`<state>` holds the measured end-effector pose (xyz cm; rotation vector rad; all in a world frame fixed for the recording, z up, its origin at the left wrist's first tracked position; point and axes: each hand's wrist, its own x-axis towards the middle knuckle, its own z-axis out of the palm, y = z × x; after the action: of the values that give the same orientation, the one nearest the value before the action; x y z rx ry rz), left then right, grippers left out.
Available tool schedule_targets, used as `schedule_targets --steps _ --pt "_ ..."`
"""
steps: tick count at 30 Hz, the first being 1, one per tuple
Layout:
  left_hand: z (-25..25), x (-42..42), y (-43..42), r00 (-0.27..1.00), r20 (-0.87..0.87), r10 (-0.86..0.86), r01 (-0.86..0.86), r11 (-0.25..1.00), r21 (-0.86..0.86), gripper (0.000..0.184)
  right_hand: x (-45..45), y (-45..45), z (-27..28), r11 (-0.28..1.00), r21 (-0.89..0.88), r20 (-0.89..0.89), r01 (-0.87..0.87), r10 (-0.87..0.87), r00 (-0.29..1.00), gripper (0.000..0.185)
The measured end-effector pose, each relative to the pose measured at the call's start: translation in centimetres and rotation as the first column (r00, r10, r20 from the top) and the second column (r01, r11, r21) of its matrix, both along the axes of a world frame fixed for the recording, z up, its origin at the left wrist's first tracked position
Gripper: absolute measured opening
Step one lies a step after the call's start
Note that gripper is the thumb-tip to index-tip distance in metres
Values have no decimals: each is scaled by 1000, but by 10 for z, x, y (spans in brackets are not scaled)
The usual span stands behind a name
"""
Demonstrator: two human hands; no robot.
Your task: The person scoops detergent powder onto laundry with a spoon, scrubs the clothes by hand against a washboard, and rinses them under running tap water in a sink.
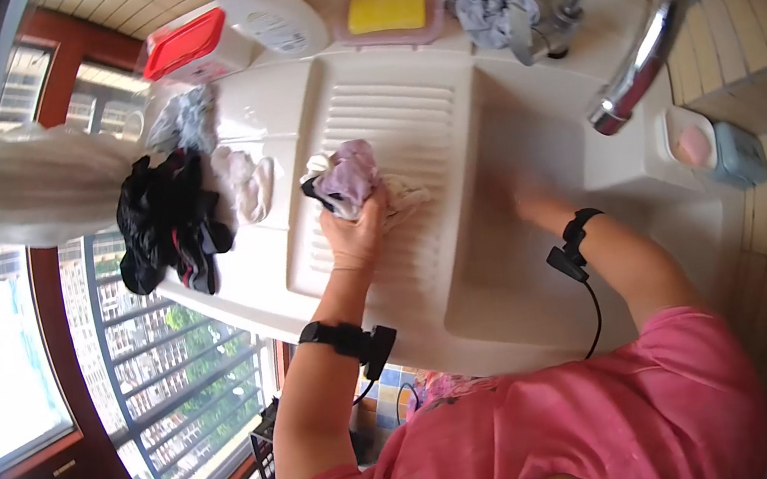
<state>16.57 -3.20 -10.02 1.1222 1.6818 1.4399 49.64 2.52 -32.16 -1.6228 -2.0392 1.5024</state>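
Observation:
My left hand (358, 236) is closed around a bunched lavender cloth (351, 176), with white and dark fabric gathered in the same bundle. It is over the ribbed washboard (392, 106) of the sink. A pale, lacy piece of fabric (405, 200) lies on the ridges beside my fingers. Down in the sink basin (504, 290) is my right hand (529, 200), smeared by motion, so its fingers cannot be made out. Each wrist wears a black strap with a small device on it.
Left of the washboard lie black garments (167, 220), a white cloth (244, 184) and a greyish cloth (184, 121). Behind stand a red-lidded box (187, 47), a white bottle (264, 11), a yellow sponge (386, 13) and a grey rag (492, 10). The faucet (647, 53) overhangs the basin; pink soap (692, 145) sits right.

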Motion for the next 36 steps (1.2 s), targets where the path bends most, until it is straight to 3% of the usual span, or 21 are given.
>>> schedule_targets --steps 2,3,4,6,7,9,11,13,16,17,18,19,20,21,22,24,26,28,29,32,36 --pt "-1 -2 1 992 -126 -7 1 999 -51 29 -45 60 -4 955 242 -89 174 -157 984 61" --pt "-2 -3 1 992 -128 9 -16 998 -55 29 -70 78 7 888 267 -163 375 -342 926 66" --pt "-6 -3 1 993 -122 8 -14 999 -46 28 -84 86 39 895 262 -161 362 -329 930 66" --pt "-16 -9 2 973 -230 9 -14 1000 -19 28 -109 97 122 773 -437 -480 460 -633 607 77" --pt "-17 -12 2 975 -223 12 -17 1000 -24 28 -123 88 121 772 -438 -473 461 -633 613 77" --pt "-23 -14 0 951 -310 -8 -3 999 -36 29 -135 62 114 741 -506 -629 441 -667 399 84" --pt "-14 -6 1 996 -85 -12 8 999 -40 31 -136 13 124 722 -590 -613 362 -692 381 85" --pt "-1 0 3 991 -133 0 -12 996 -90 29 -128 -41 152 749 -543 -591 381 -662 460 85" --pt "-15 -4 5 968 -251 25 -21 1000 15 26 -116 -73 177 821 -467 -575 329 -565 593 90" --pt "-17 -5 3 979 -203 24 -25 1000 -1 24 -101 -75 176 933 -316 -590 174 -337 734 87" --pt "-16 -5 4 988 -156 22 -25 1000 -14 23 -87 -75 173 986 -164 -559 -9 -85 825 84" --pt "-15 -5 5 989 -150 4 -5 1000 -10 23 -74 -76 155 987 -159 -555 11 -99 826 84" --pt "-16 -6 5 987 -158 6 -10 1000 -24 22 -60 -77 117 953 -51 -407 -297 252 878 75" --pt "-17 -6 5 986 -165 9 -16 999 -41 21 -51 -78 84 809 -13 -214 -588 572 792 67" --pt "-12 -6 4 981 -194 -18 6 998 -63 20 -48 -78 60 818 -18 -203 -575 560 803 67" --pt "-9 -3 4 980 -193 -44 39 999 -28 17 -50 -75 26 703 323 -29 -633 676 736 42" --pt "-14 -7 4 973 -221 -71 71 997 -4 14 -88 -28 59 794 -173 185 -583 608 772 30" --pt "-13 -6 5 976 -207 -73 77 997 9 14 -101 17 89 797 -95 414 -596 576 705 24" --pt "-13 -6 5 977 -201 -70 76 997 26 14 -104 38 79 756 -71 602 -651 552 576 23" --pt "-16 -8 5 980 -190 -53 58 998 20 17 -76 113 48 674 199 590 -712 498 636 18" --pt "-16 -12 4 967 -246 -64 72 997 22 20 -63 128 117 759 326 553 -563 330 765 18"
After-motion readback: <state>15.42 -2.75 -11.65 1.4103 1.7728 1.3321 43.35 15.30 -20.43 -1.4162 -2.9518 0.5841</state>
